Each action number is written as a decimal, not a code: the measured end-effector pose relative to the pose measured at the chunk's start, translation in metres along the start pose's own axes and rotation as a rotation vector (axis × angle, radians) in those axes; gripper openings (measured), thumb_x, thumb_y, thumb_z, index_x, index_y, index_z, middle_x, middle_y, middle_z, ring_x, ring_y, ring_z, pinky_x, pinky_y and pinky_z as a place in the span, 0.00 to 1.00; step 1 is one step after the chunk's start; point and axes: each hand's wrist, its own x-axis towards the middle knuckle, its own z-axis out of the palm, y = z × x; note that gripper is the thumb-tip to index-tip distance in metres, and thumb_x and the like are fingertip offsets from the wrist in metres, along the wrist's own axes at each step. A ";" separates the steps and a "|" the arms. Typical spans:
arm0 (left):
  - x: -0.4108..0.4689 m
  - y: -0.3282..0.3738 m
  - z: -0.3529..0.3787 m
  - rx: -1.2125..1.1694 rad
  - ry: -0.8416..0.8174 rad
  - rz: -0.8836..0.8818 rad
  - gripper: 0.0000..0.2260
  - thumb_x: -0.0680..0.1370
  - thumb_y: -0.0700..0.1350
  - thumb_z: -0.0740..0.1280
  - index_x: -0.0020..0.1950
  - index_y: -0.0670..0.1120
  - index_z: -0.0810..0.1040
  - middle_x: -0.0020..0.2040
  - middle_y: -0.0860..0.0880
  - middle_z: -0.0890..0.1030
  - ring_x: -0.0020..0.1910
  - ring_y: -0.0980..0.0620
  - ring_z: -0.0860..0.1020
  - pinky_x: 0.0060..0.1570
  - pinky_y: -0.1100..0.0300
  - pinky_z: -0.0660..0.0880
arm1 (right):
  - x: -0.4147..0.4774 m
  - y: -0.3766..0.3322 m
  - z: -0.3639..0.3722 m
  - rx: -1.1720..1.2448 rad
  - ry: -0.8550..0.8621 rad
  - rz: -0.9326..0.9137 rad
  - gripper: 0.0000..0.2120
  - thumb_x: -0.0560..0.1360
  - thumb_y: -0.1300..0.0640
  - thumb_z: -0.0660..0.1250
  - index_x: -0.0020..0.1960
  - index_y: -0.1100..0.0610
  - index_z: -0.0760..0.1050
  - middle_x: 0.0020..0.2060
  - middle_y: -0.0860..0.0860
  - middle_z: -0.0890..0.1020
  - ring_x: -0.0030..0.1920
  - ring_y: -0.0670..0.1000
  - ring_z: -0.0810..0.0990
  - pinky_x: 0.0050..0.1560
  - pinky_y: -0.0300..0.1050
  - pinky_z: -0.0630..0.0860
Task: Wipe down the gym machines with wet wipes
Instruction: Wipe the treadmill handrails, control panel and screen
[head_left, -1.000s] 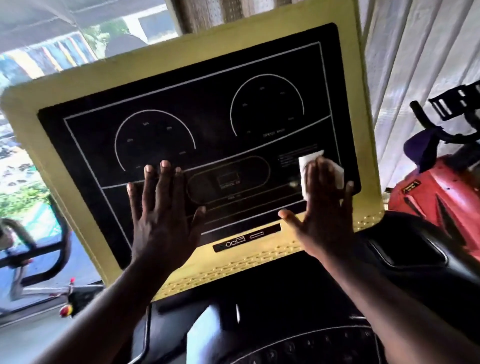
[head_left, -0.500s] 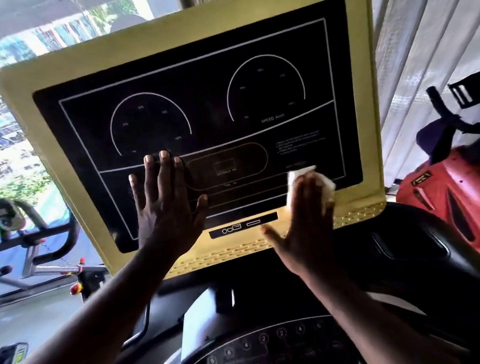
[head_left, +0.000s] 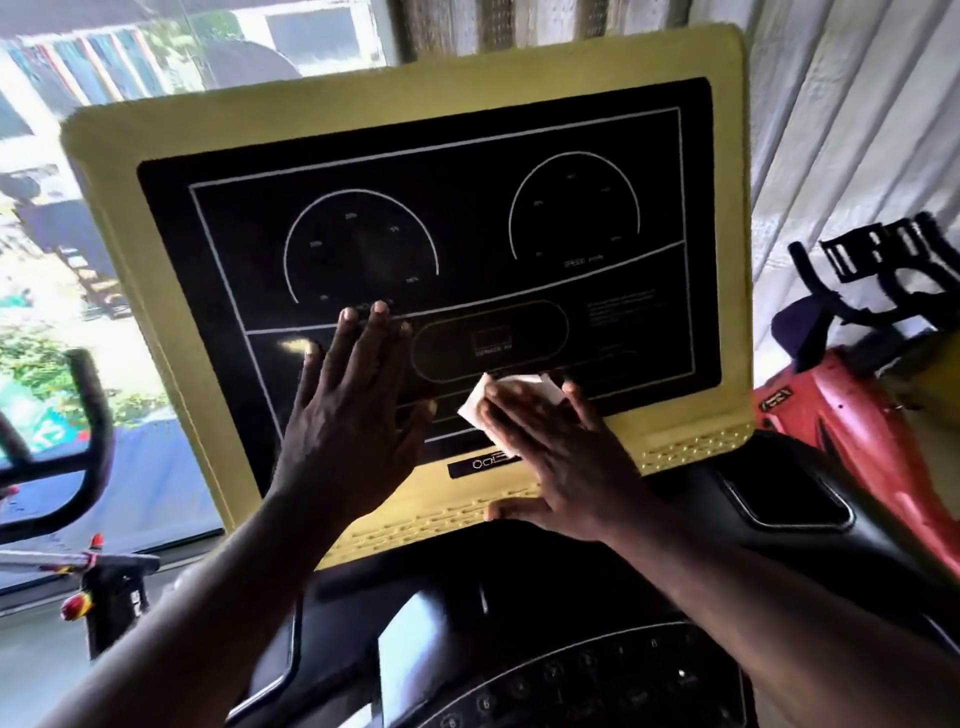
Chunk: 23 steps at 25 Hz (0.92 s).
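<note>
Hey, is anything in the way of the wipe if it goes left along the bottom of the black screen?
Yes: the left hand lies flat on the black screen just left of the wipe, which the right hand presses down. It covers the screen's lower left part. Rightward, nothing visible blocks it.

A window at left, white ribbed wall at right

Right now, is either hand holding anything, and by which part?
Nothing is gripped. The right hand presses the white wet wipe flat against the black console panel, straight fingers over its middle. The left hand rests flat on the panel, empty.
</note>
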 end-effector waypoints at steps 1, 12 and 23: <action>-0.003 -0.002 -0.001 -0.012 0.010 0.014 0.35 0.83 0.61 0.59 0.86 0.46 0.55 0.87 0.46 0.48 0.86 0.44 0.44 0.81 0.37 0.51 | 0.005 0.010 -0.004 -0.031 0.038 0.084 0.49 0.76 0.20 0.43 0.86 0.52 0.41 0.85 0.50 0.42 0.85 0.52 0.43 0.81 0.68 0.49; -0.083 -0.041 0.015 -0.082 0.140 0.007 0.35 0.82 0.56 0.67 0.84 0.42 0.61 0.86 0.43 0.55 0.85 0.40 0.53 0.79 0.34 0.56 | -0.002 -0.011 -0.002 -0.047 0.028 0.302 0.52 0.76 0.19 0.46 0.86 0.53 0.41 0.85 0.51 0.43 0.85 0.51 0.43 0.81 0.68 0.49; -0.110 -0.069 0.018 -0.126 0.174 -0.083 0.36 0.81 0.52 0.71 0.84 0.41 0.60 0.86 0.41 0.54 0.85 0.38 0.52 0.79 0.34 0.57 | 0.010 -0.052 0.012 0.093 0.122 0.609 0.50 0.78 0.22 0.43 0.85 0.57 0.40 0.85 0.55 0.43 0.85 0.54 0.43 0.81 0.70 0.46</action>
